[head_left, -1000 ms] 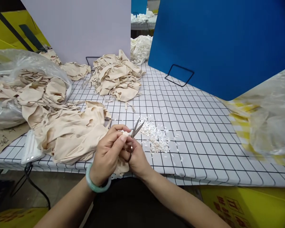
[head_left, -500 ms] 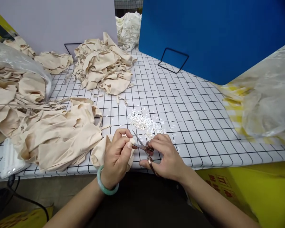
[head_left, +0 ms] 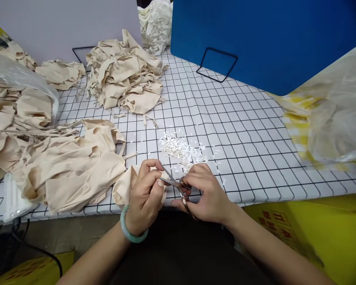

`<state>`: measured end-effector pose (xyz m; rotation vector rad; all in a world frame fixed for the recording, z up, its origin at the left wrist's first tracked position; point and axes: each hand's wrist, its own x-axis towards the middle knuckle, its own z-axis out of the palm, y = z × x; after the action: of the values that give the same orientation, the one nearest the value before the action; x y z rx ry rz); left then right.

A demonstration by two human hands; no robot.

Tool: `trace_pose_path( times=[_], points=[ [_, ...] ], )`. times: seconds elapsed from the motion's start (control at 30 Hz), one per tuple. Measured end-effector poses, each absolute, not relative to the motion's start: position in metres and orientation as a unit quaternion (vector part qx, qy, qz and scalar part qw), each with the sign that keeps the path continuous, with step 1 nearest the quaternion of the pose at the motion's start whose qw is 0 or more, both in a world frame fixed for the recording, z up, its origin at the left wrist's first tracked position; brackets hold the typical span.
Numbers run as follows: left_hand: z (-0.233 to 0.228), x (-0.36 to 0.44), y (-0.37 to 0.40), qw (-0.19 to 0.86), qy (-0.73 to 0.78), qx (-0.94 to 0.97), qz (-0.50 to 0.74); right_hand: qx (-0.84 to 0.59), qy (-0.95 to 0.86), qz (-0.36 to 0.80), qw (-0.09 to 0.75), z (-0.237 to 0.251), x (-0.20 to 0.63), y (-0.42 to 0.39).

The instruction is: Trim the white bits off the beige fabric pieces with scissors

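There is one pair of scissors (head_left: 178, 185), one bangle (head_left: 128, 234), two boards (head_left: 258, 39).

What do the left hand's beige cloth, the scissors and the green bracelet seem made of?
Beige cloth: matte fabric, creasing softly; fibre unclear.
Scissors: likely metal, from their grey and coppery shine.
Bracelet: smooth, perhaps jade or glass, judging by its pale mottled green.

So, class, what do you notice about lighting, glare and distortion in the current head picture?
Head view: grid lines on the tablecloth curve, though lens bend and creases are hard to separate; head view: the pale scraps form a bright patch; head view: the scissors shine faintly at the handles; head view: the blue board darkens toward its upper right.
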<state>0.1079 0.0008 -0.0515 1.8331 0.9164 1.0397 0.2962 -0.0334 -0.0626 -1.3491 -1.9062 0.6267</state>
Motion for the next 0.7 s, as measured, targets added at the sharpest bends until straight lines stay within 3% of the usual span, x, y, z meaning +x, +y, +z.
trace_pose_path(
  times=[0.7],
  points=[
    [-0.0515,0.1085,-0.0026,0.401,0.338,0.753,0.397,-0.512,-0.741,0.238,0.364,-0.0625,0.2932,-0.0375]
  ],
)
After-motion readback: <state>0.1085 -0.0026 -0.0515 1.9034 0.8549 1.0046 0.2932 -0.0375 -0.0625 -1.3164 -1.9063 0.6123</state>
